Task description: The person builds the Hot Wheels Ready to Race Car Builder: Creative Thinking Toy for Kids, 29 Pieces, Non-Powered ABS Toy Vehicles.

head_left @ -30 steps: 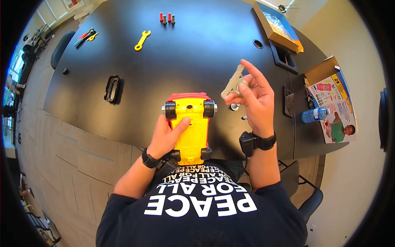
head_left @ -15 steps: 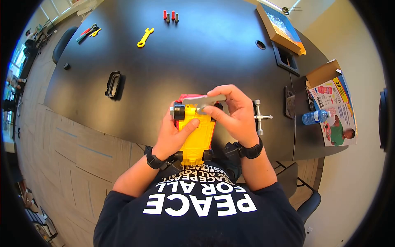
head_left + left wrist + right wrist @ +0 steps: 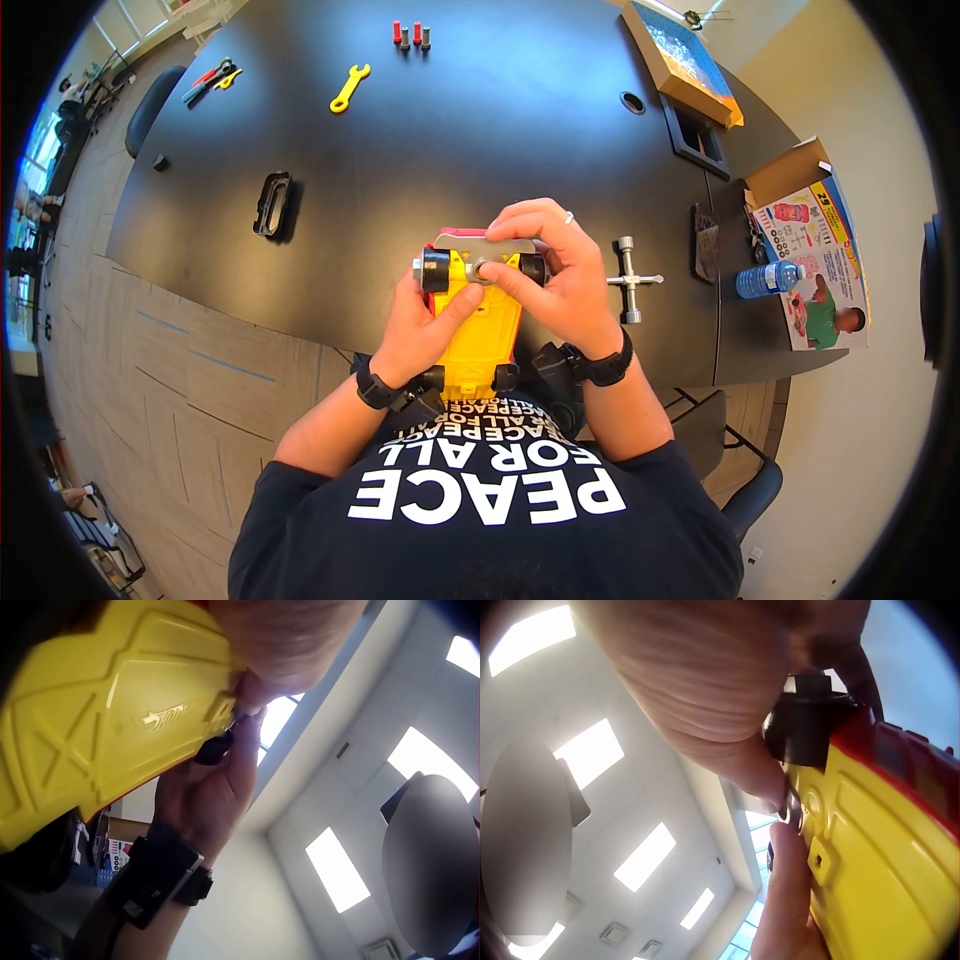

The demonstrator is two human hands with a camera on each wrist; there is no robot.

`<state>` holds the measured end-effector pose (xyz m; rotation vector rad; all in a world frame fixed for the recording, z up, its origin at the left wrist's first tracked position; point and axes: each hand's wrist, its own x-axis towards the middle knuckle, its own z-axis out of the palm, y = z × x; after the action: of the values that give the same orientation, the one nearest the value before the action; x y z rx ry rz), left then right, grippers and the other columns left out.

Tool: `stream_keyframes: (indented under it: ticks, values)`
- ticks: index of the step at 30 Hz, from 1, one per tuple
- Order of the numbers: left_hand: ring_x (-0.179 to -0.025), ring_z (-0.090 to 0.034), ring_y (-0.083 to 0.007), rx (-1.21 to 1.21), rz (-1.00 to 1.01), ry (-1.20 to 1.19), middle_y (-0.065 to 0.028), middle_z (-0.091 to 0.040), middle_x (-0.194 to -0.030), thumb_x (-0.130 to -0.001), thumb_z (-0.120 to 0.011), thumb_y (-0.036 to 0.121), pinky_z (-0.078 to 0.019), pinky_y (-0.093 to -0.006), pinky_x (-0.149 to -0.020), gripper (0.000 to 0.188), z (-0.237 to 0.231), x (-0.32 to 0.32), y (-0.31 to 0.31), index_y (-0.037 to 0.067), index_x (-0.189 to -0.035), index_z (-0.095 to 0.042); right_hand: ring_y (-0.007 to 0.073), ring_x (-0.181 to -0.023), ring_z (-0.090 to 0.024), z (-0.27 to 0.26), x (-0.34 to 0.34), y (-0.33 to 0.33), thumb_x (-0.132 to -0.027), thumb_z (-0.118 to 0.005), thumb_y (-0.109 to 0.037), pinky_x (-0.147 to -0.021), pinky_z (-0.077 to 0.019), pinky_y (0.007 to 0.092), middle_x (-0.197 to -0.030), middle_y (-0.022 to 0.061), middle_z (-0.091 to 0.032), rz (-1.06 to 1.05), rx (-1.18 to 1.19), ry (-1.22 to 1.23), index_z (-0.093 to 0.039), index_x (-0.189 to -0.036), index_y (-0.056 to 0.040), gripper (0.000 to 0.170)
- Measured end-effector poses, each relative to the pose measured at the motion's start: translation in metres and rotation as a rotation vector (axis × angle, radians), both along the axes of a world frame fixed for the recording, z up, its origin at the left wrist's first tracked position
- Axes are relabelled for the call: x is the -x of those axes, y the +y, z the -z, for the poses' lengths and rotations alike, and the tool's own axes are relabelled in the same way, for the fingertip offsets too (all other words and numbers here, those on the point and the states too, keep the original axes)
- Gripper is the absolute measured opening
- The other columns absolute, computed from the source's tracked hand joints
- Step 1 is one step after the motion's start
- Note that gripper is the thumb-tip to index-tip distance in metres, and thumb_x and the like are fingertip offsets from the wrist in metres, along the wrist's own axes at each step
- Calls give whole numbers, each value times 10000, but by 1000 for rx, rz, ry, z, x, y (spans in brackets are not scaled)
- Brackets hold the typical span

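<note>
A toy car (image 3: 470,350) lies belly up close to the shirt, its yellow underside facing me and black wheels showing at the corners. My left hand (image 3: 418,325) grips it along the left side, thumb laid over the underside. At the far end, a flat grey plastic piece (image 3: 465,243) sits across the underside between two wheels. My right hand (image 3: 568,290) pinches this piece, its fingers bent over the far edge and its thumb near the middle. In the right wrist view, a black wheel (image 3: 802,727) shows beside the hand.
A silver four-way lug wrench (image 3: 628,281) lies right of the hands. Beyond are a phone (image 3: 704,243), a water bottle (image 3: 768,280) and a printed box (image 3: 815,250). A black oblong frame (image 3: 272,205), yellow wrench (image 3: 350,88) and several red and grey bolts (image 3: 411,36) sit farther off.
The right hand has brought the grey piece left and down from the air onto the car's far end. It has turned flat across the underside. The left hand keeps its grip.
</note>
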<state>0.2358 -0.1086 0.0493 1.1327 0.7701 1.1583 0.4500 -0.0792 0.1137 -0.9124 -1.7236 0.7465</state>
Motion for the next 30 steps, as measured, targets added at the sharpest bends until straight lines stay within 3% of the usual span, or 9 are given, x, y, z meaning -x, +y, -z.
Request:
stream_keyframes:
  ticks: [7, 9, 13, 15, 16, 21, 24, 26, 30]
  values:
    - [-1084, -757, -134, -44, -35, 54, -68, -790, -1223, -1086, -801, 156, -617, -333, -955, 356, -8, -1, -3, -19, -1367, -671, 226, -1151, -715, -2, 2, -3, -928, -892, -39, -979, -578, 358, -1212, 100, -748, -8, 13, 45, -791, -1186, -23, 278]
    - [-1076, -759, -137, -85, -79, 58, -68, -794, -1219, -1084, -797, 143, -618, -335, -954, 359, -8, 1, -5, -26, -1375, -675, 178, -1149, -701, -5, -8, -5, -1011, -818, -19, -975, -596, 327, -1246, 84, -731, 44, 200, 388, -785, -1213, -9, 205]
    - [-1062, -775, -152, -17, -177, -71, -95, -807, -1219, -1094, -757, 110, -630, -349, -954, 319, -10, 18, -4, -46, -1368, -710, 176, -1125, -690, 20, -76, 3, -1033, -775, 2, -950, -606, 328, -1275, 77, -714, 283, 193, 114, -786, -1244, -36, 215]
    - [-1061, -777, -157, -24, -226, -125, -94, -806, -1217, -1105, -739, 126, -629, -344, -949, 324, -13, 22, -3, -50, -1374, -706, 263, -1131, -713, 23, -98, -2, -954, -815, 28, -951, -601, 386, -1281, 101, -725, 452, 211, -431, -803, -1240, -80, 306]
    - [-1063, -776, -157, -23, -224, -118, -90, -803, -1220, -1114, -727, 150, -627, -342, -952, 336, -10, 25, -3, -48, -1385, -701, 340, -1147, -714, 33, -109, -4, -881, -842, 43, -958, -584, 419, -1302, 130, -730, 411, 159, -508, -806, -1239, -93, 384]
    - [-1080, -770, -152, 9, -205, -159, -85, -798, -1239, -1114, -734, 156, -622, -341, -965, 346, -12, 20, -2, -39, -1397, -694, 353, -1089, -747, 66, -110, -2, -895, -812, 73, -942, -591, 413, -1324, 172, -718, 277, 211, -511, -807, -1192, -43, 319]
    - [-1071, -768, -146, 49, -191, -178, -82, -800, -1235, -1108, -757, 159, -619, -334, -958, 339, -10, 14, -2, -37, -1379, -701, 311, -1031, -778, 74, -101, 3, -1003, -738, 66, -907, -638, 405, -1275, 161, -732, 338, 242, -363, -817, -1167, -34, 208]
    - [-1070, -767, -144, 40, -181, -153, -80, -801, -1231, -1109, -758, 164, -619, -334, -957, 337, -8, 16, -2, -37, -1374, -705, 252, -1005, -781, 70, -93, 3, -1098, -658, 41, -881, -683, 381, -1247, 131, -728, 303, 397, 180, -808, -1200, -5, 187]
    - [-1059, -765, -140, 29, -166, -134, -76, -807, -1200, -1110, -761, 174, -619, -335, -948, 318, -10, 13, -3, -38, -1345, -724, 212, -1009, -758, 48, -73, -1, -1138, -593, 29, -884, -689, 368, -1300, 114, -691, 181, 615, 628, -732, -1379, 61, 280]
